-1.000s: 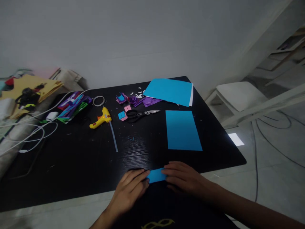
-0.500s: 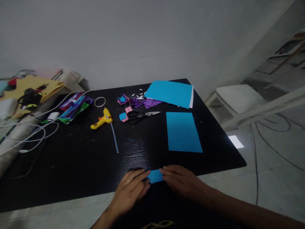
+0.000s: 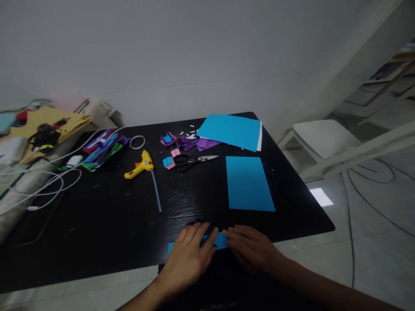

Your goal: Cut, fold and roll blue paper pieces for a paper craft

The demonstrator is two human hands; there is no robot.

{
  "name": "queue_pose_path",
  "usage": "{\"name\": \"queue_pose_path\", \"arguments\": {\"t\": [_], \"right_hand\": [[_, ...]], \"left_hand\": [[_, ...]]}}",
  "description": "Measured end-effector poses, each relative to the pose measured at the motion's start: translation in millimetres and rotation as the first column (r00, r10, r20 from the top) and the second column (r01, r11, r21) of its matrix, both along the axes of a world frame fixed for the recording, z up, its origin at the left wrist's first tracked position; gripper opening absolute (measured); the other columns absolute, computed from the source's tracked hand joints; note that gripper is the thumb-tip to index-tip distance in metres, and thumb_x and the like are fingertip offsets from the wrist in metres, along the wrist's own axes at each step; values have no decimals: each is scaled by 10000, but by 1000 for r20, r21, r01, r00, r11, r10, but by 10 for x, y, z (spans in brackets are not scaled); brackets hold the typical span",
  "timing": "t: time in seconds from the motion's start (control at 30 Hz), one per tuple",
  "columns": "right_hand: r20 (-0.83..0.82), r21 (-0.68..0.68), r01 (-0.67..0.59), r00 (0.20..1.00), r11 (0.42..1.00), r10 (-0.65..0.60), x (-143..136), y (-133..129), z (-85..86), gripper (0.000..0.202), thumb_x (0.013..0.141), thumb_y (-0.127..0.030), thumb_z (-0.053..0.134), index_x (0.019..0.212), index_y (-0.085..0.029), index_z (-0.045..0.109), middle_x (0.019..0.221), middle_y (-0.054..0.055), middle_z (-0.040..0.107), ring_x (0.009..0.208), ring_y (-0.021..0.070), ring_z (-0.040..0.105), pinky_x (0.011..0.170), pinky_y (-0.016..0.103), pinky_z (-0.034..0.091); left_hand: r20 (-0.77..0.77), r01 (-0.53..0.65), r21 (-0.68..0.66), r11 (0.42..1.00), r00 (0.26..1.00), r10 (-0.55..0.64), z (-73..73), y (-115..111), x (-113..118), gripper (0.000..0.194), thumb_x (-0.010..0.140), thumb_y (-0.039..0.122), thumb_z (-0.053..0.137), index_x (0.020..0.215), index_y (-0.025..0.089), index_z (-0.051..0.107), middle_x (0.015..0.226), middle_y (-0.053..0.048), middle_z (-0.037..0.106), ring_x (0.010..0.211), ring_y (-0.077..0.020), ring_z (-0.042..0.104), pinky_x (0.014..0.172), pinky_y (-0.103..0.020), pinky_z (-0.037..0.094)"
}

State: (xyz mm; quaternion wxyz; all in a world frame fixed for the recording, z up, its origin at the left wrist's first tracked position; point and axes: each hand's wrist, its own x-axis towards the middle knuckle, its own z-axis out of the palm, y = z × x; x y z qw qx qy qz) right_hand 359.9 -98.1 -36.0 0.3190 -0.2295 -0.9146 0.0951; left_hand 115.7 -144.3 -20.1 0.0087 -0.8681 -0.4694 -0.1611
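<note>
A narrow folded strip of blue paper point(image 3: 222, 240) lies along the table's front edge. Across its middle, my left hand point(image 3: 191, 250) rests with fingers stretched and somewhat spread, pressing on it. The strip's left end shows beyond that hand. My right hand point(image 3: 251, 246) has its fingers closed on the right end, and its thumb is hidden. Farther up the table, a blue paper sheet point(image 3: 249, 183) lies flat.
Black-handled scissors point(image 3: 196, 160) lie mid-table near small folded paper pieces point(image 3: 168, 162). A yellow glue gun point(image 3: 140, 165) with its glue stick is left of them. Larger blue sheets point(image 3: 230, 131) are at the back. White cables point(image 3: 61, 181) loop at left; a white chair point(image 3: 326, 138) stands right.
My left hand has moved from the strip's left end onto its middle, its fingers spreading, so the left end now shows. My right hand stays at the right end. The view has tilted slightly.
</note>
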Motion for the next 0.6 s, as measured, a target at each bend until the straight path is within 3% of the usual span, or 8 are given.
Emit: {"name": "queue_pose_path", "arguments": {"t": [0.2,0.43,0.6], "right_hand": [[-19,-39,-4,1000,999,3,16,-21,-48,245,915,-60,548,1113,-129,674,1138,113,769,1060,209,730,945,361,616],[-41,-74,-16,999,997,13,-14,0,4,241,927,-68,539,1112,-143,674,1115,106,772,1029,205,726,916,365,606],[30,-210,-8,999,978,15,-113,103,90,240,943,-225,643,1167,-139,648,1081,112,752,921,223,691,804,376,588]], "left_hand": [[6,12,53,998,1000,-13,-65,-46,-134,355,1009,186,484,1327,199,643,1260,-134,691,1137,-309,639,910,-466,533],[77,1,45,999,997,-5,25,-160,-631,385,964,138,553,1332,202,646,1263,-134,681,1154,-285,639,936,-431,550],[171,-20,3,1000,985,19,39,-147,-891,300,956,138,593,1242,175,676,1227,-135,670,1145,-261,633,932,-393,553]]}}
